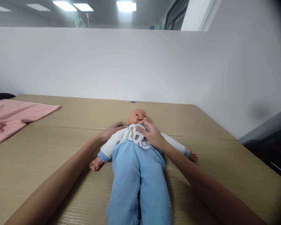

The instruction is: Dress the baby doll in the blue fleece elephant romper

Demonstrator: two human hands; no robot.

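Note:
A baby doll (137, 175) in a fuzzy blue and white outfit lies on its back on the wooden table, head away from me. Its arms are spread to both sides. My right hand (152, 133) rests on the upper chest and neck, thumb on the white collar area and fingers by the chin, with a gap between them. At the doll's shoulder on the left side is my left hand (113, 130), its fingers stretched toward the neck. Part of that hand is hidden behind the shoulder and sleeve. An embroidered cartoon face (140, 137) shows on the doll's chest.
Pink cloth (18, 115) lies over the left part of the table (67, 140). A thin, blue-ended stick-like item (132, 102) is near the far edge. A white partition wall (96, 62) rises behind the table, and a dark object (271, 147) stands at the right.

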